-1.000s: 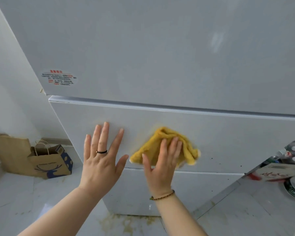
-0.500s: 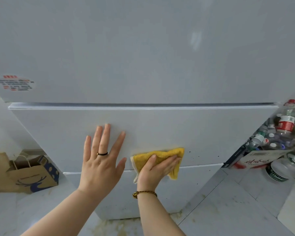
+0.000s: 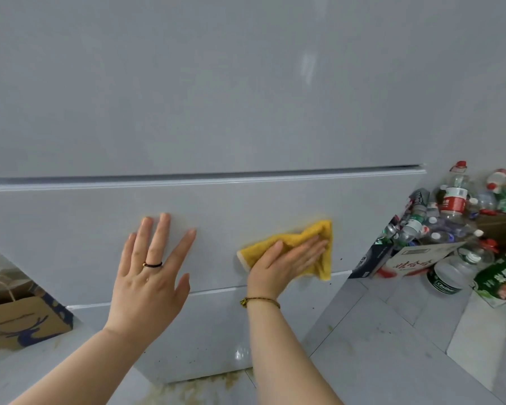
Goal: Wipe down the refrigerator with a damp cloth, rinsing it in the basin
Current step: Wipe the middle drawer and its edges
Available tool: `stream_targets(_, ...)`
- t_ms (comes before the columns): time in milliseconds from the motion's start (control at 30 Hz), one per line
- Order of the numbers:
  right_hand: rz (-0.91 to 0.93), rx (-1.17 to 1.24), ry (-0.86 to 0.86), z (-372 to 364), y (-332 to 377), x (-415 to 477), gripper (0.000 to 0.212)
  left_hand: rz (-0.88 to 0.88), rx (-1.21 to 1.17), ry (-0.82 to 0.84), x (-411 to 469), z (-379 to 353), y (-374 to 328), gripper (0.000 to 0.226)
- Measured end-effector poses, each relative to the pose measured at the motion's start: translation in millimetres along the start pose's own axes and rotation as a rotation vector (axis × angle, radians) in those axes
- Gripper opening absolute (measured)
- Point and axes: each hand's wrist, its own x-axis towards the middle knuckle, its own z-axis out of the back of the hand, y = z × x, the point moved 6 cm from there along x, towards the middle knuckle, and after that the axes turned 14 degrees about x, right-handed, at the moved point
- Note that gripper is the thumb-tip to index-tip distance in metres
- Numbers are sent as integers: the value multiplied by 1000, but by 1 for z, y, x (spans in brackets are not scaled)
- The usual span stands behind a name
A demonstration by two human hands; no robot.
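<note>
Left hand (image 3: 149, 276) flat on fridge (image 3: 246, 112) middle panel, fingers straight, spread, holding nothing; likely bracing only. Right hand (image 3: 284, 264) nearer fridge's right edge, fingers (image 3: 307, 251) straight, pressing cloth (image 3: 322, 229) against same panel, not gripping. Cloth long axis sideways, bulk beyond fingertips toward right edge, just above lower seam. Next stroke probably rightward. Basin not in view.

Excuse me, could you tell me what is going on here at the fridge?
A person is wiping the front of the white refrigerator. The right hand presses a yellow cloth flat against the middle door panel, near its right edge. The left hand rests flat on the same panel, apart from the cloth. No basin is in view.
</note>
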Motion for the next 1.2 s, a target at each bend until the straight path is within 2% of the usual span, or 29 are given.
stream_targets(100,-301,95,1,7,-29,-21,91,44,-24,42,1,1,-1,60)
stream_targets(167,-305,95,-4,10,-26,-13,85,88,-61,48,0,0,-6,62)
stream_targets(267,13,62,15,14,15,26,72,187,-159,78,1,0,-14,62)
stream_targets(333,205,20,5,17,38,58,73,227,-201,83,1,-1,-19,69)
stream_targets(400,310,-30,-25,22,50,87,75,240,-201,88,0,-4,-21,72)
stream_targets(500,333,-84,-29,29,43,109,78,230,-161,89,-1,-9,-22,69)
stream_targets(567,217,-57,-45,35,23,106,84,217,-132,82,-1,-10,-21,65)
stream_targets(667,-75,27,-116,47,-19,87,93,209,-116,70,-1,-11,-21,66)
stream_targets(800,-513,99,-164,55,-60,58,60,221,-107,76,0,-12,-23,66)
stream_targets(900,-609,123,-218,56,-48,68,54,234,-109,86,0,-13,-23,67)
stream_targets(967,-551,133,-233,55,-31,88,54,226,-119,81,-1,-13,-23,68)
stream_targets(1033,-404,132,-193,52,-1,109,58,212,-123,70,-2,-13,-22,67)
stream_targets(1200,-70,140,-81,43,30,125,102,203,-104,61,-1,-13,-22,66)
